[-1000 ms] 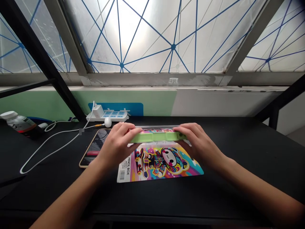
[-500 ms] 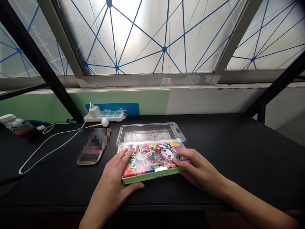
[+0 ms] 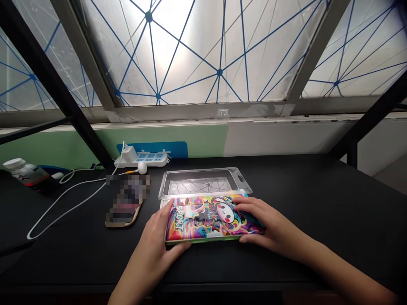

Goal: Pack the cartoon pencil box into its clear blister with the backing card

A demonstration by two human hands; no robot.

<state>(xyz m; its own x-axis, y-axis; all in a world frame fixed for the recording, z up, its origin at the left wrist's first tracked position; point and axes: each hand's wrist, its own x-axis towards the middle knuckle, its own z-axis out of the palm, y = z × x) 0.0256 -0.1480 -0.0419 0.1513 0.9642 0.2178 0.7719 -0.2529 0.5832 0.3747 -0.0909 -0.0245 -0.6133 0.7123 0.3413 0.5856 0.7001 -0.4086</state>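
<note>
A flat pencil case (image 3: 197, 218) with a bright cartoon print, the word SPORT and a green lower edge lies on the black desk. My left hand (image 3: 159, 233) grips its left end, thumb along the front edge and fingers over the far side. At the right end, my right hand (image 3: 267, 222) holds it with fingers on the printed lid and thumb at the front edge. Just behind it, partly covered by the case, sits a clear plastic package tray (image 3: 206, 183) with a hang hole. A strip of white printed paper shows by the case's left back corner.
On the left lie a phone (image 3: 129, 201) and a looped white cable (image 3: 63, 212). A power strip (image 3: 149, 159) stands against the wall, and a white-capped bottle (image 3: 28, 174) is at far left. Black frame bars (image 3: 57, 80) rise on both sides.
The pencil case now lies flatter, with less of its green front side showing. My right hand has shifted, its thumb now at the front edge. The view has tilted slightly.
</note>
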